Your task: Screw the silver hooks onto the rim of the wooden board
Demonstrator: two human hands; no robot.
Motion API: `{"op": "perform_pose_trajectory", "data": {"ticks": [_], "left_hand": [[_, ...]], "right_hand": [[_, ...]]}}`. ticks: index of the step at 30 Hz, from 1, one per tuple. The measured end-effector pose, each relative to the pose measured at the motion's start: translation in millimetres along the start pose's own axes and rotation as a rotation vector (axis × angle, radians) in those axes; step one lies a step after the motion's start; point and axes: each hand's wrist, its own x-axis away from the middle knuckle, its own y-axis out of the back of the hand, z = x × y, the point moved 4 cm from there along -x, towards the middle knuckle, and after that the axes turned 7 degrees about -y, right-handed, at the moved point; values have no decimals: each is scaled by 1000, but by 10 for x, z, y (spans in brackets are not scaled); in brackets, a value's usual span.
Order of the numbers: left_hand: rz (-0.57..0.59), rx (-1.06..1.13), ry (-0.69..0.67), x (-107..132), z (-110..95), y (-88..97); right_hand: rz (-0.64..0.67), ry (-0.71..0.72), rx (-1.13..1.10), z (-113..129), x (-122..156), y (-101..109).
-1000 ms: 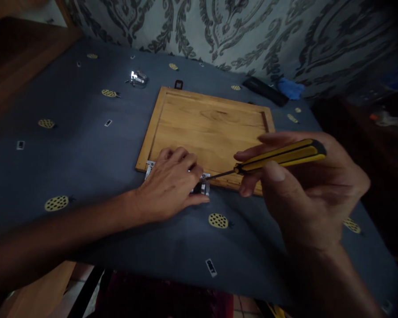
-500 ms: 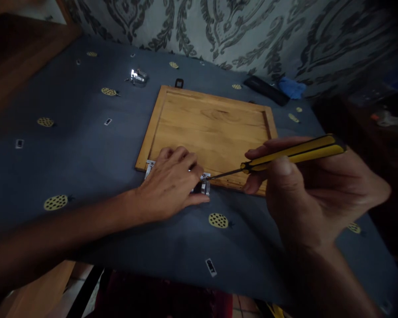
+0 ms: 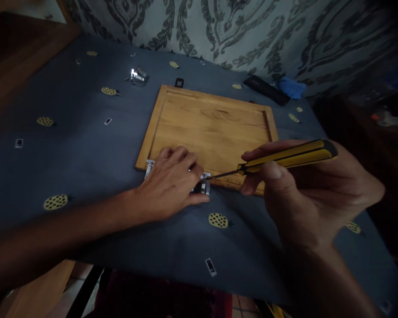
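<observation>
A wooden panel (image 3: 208,128) with a raised frame lies flat on a grey-blue patterned cloth (image 3: 86,150). At its near edge my left hand (image 3: 170,183) is curled over a silver metal hinge (image 3: 204,186), pressing it against the panel. My right hand (image 3: 305,190) grips a yellow-and-black screwdriver (image 3: 285,157) held almost level. Its thin shaft points left, and the tip touches the hinge by my left fingertips. Most of the hinge is hidden under my left hand.
Another shiny metal fitting (image 3: 138,76) lies on the cloth at the back left. A black oblong object (image 3: 266,90) and a blue cloth (image 3: 292,87) sit by the patterned curtain at the back right. A small black clip (image 3: 179,82) rests at the panel's far edge.
My right hand drew the screwdriver handle to the right, then brought it partly back. The tip stays on the hinge. My left hand has not moved.
</observation>
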Motion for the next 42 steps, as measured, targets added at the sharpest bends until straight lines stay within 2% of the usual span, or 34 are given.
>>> {"op": "perform_pose_trajectory", "data": {"ticks": [5, 11, 15, 18, 23, 35, 42], "left_hand": [[-20, -7, -6, 7, 5, -8], [-26, 1, -9, 2, 9, 6], [-19, -1, -4, 4, 8, 4], [-33, -3, -6, 9, 3, 3], [-22, 0, -9, 11, 3, 1], [-27, -3, -6, 15, 7, -3], [-43, 8, -13, 18, 5, 4]], "right_hand": [[4, -14, -11, 2, -6, 4], [91, -42, -30, 22, -14, -10], [105, -44, 9, 28, 3, -17], [55, 9, -17, 39, 26, -30], [-122, 60, -50, 17, 38, -11], [-74, 93, 11, -13, 37, 8], [-93, 9, 33, -18, 51, -24]]}}
